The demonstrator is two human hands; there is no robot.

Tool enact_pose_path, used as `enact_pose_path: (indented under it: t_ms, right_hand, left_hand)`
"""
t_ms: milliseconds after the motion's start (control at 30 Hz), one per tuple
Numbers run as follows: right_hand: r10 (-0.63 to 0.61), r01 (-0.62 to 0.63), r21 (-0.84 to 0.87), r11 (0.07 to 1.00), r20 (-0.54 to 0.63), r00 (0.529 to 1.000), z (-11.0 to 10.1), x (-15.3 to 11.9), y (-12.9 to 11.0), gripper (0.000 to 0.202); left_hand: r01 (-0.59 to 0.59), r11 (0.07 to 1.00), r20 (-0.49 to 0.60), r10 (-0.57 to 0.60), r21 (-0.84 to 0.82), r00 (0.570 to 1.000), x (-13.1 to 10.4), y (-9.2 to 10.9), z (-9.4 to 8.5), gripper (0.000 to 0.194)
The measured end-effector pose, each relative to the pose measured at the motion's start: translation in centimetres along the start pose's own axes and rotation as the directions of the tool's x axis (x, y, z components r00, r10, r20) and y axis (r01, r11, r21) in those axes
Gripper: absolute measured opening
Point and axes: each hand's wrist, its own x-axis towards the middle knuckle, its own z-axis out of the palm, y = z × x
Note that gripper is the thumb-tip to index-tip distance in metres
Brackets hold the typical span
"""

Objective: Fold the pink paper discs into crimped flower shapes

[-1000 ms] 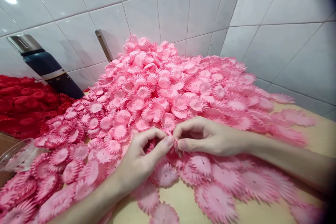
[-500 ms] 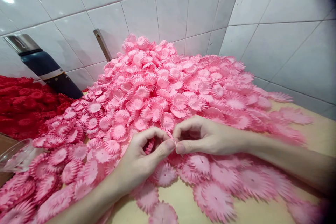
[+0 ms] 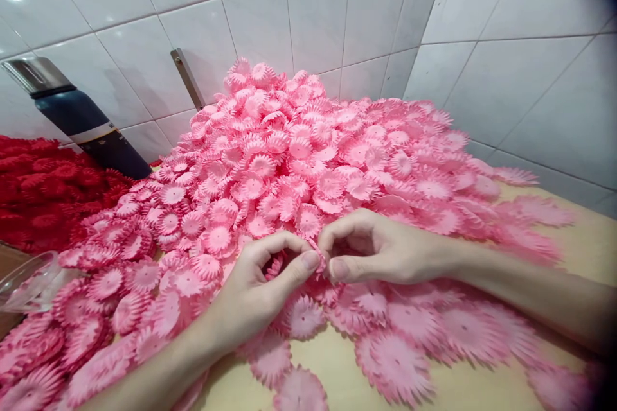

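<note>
A big heap of pink fabric flower discs (image 3: 299, 149) with fringed edges fills the middle of the table. In front of the heap, my left hand (image 3: 263, 292) pinches a pink flower disc (image 3: 319, 259) between thumb and forefinger. My right hand (image 3: 390, 249) is closed at the other side of this disc, thumb and curled forefinger on its edge; its fingertips are partly hidden. Just below the hands lie loose discs, among them a flat disc (image 3: 303, 317) with a small centre hole.
A dark blue bottle (image 3: 89, 122) with a steel cap stands at the left beside a pile of red pieces (image 3: 43, 196). A clear plastic cup (image 3: 29, 282) lies at the left edge. Tiled walls (image 3: 313, 26) bound the yellowish table (image 3: 332, 366); a metal strip (image 3: 187, 79) leans behind.
My hands have moved slightly apart at the fingertips, the right one a little rightward. More of the pink disc now shows between them.
</note>
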Motion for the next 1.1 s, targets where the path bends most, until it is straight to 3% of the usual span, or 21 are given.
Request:
enact_pose_path:
  t_ms: [333, 467, 633, 767, 867, 933, 1100]
  right_hand:
    - [0.053, -0.051, 0.078, 0.996, -0.025, 0.998, -0.5, 0.0, -0.1, 0.014]
    - [0.054, -0.037, 0.214, 0.976, -0.072, 0.996, -0.6, 0.2, 0.7, 0.019]
    - [0.134, -0.009, 0.376, 0.927, -0.306, 0.943, -0.4, 0.6, 1.3, 0.022]
    - [0.140, 0.006, 0.424, 0.906, -0.311, 0.940, -0.4, 0.6, 1.4, 0.022]
    - [0.078, 0.019, 0.381, 0.924, -0.237, 0.968, -0.5, 0.4, 1.5, 0.018]
    - [0.030, 0.028, 0.310, 0.950, -0.181, 0.983, -0.6, 0.4, 1.4, 0.019]
    - [-0.019, 0.028, 0.103, 0.994, -0.084, 0.996, -0.6, 0.1, 0.7, 0.017]
  left_hand:
    - [-0.028, 1.000, -0.051, 0.028, -0.006, 0.998, 0.2, -0.1, 0.0, 0.016]
    - [0.033, 0.985, -0.096, -0.050, -0.171, 0.994, 0.2, -0.3, 0.0, 0.018]
    - [-0.064, 0.862, -0.303, -0.107, -0.503, 0.947, 1.0, -0.7, 0.2, 0.028]
    - [-0.124, 0.819, -0.444, -0.170, -0.560, 0.880, 1.6, -0.6, 0.2, 0.021]
    - [-0.127, 0.851, -0.479, -0.158, -0.509, 0.863, 1.5, -0.6, 0.1, 0.019]
    - [-0.114, 0.913, -0.468, -0.091, -0.391, 0.879, 1.2, -0.7, 0.1, 0.018]
    - [-0.072, 0.996, -0.242, 0.057, -0.051, 0.969, 0.4, -0.5, 0.2, 0.011]
